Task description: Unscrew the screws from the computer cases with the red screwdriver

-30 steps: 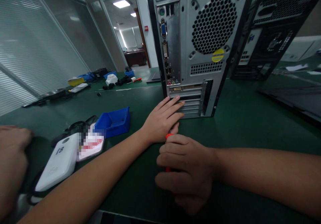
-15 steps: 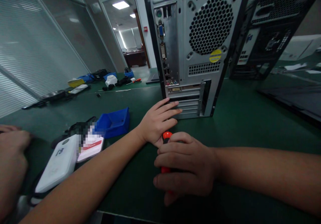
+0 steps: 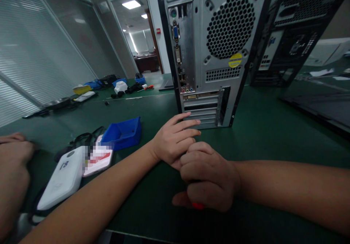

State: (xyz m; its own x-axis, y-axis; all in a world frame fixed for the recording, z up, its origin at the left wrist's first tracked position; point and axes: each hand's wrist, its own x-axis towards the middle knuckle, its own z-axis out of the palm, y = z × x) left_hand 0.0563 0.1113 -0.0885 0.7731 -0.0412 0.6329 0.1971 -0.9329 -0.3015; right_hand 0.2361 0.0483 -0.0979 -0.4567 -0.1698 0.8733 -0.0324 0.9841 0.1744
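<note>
Gripping a red tool [image 3: 197, 205], the right hand [image 3: 209, 180] forms a closed fist on the green table [image 3: 259, 134]; the left hand [image 3: 175, 140], fingers loosely spread, holds nothing and touches it, near the grey case [image 3: 210, 54].

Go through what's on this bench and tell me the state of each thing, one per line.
Right hand: fisted around a red-handled tool.
Red-handled tool: mostly hidden, only a red bit shows under the fist.
Left hand: fingers stretched, beside the case's base.
Computer case: upright, rear panel facing the camera.
Blue bin: open top, contents not visible.
White device: lying flat on cables.
Black case: upright, behind.
</note>
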